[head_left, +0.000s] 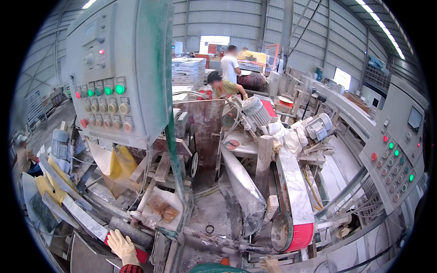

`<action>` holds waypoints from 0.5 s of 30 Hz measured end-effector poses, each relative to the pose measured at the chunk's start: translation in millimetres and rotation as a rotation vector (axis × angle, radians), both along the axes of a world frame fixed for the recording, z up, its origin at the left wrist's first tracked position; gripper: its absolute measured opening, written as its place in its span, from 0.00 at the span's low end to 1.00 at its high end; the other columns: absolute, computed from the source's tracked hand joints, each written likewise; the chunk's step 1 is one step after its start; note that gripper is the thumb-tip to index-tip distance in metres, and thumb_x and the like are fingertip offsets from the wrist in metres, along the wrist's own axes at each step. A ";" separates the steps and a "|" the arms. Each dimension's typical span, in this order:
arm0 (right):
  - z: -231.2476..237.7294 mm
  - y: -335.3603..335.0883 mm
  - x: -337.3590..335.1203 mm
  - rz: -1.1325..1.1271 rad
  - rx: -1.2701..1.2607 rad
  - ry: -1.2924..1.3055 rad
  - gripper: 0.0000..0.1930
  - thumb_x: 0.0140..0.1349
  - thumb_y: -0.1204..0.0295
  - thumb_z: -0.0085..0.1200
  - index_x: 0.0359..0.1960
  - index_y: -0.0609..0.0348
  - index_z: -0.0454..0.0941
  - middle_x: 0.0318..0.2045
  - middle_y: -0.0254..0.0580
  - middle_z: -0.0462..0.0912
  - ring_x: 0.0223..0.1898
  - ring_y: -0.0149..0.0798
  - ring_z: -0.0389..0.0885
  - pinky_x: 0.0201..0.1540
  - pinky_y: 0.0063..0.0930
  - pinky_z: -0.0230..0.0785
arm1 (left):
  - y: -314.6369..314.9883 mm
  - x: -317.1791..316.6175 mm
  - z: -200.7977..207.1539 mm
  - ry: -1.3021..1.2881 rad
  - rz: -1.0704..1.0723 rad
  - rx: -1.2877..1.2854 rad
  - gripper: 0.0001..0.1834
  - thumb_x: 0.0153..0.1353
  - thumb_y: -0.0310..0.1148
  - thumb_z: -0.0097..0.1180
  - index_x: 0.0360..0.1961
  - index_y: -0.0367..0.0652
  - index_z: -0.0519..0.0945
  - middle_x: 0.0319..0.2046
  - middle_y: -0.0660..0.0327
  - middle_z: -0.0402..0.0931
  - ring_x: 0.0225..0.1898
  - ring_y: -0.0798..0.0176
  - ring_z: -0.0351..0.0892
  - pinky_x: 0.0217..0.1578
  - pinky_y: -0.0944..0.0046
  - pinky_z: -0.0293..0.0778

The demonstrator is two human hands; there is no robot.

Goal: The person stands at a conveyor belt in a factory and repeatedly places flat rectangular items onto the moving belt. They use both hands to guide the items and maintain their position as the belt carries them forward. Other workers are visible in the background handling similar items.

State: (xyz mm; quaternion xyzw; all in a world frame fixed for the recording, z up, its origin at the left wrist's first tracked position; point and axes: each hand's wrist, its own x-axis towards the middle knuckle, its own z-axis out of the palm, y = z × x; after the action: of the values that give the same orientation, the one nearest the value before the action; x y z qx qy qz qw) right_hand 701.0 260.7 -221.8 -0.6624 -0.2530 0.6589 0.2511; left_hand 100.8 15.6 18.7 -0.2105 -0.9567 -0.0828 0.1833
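Observation:
My left hand (122, 248), in a cream glove with a red-and-black checked cuff, lies at the lower left. Its fingers are stretched out flat over the red end piece (142, 256) next to a long white-grey stone strip (84, 216). My right hand (271, 264), also gloved, shows only in part at the lower edge; how its fingers are set is hard to make out. It is nearest to a pale rail and a second marble-patterned strip (295, 191) with a red end (301, 237) running over a round wheel (282, 231).
Control cabinets with lit buttons stand at left (123, 54) and right (393, 154). Motors (256, 111) and dusty beams fill the middle. A person (223, 86) bends over the machine, another (230, 66) stands behind, and one (23, 157) is at far left.

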 end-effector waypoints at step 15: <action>-6.0 -0.5 -4.9 0.048 -0.007 -0.025 0.31 0.64 0.74 0.49 0.67 0.54 0.51 0.29 0.57 0.82 0.24 0.47 0.83 0.23 0.38 0.76 | 2.2 17.0 4.6 -0.015 -0.020 0.013 0.34 0.57 0.40 0.53 0.62 0.37 0.61 0.66 0.44 0.55 0.68 0.38 0.50 0.67 0.43 0.44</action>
State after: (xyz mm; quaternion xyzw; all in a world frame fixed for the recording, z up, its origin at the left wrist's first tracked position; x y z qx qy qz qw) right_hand 696.1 260.2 -227.8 -0.6651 -0.2695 0.6574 0.2297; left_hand 117.7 17.8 23.3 -0.2180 -0.9554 -0.0925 0.1765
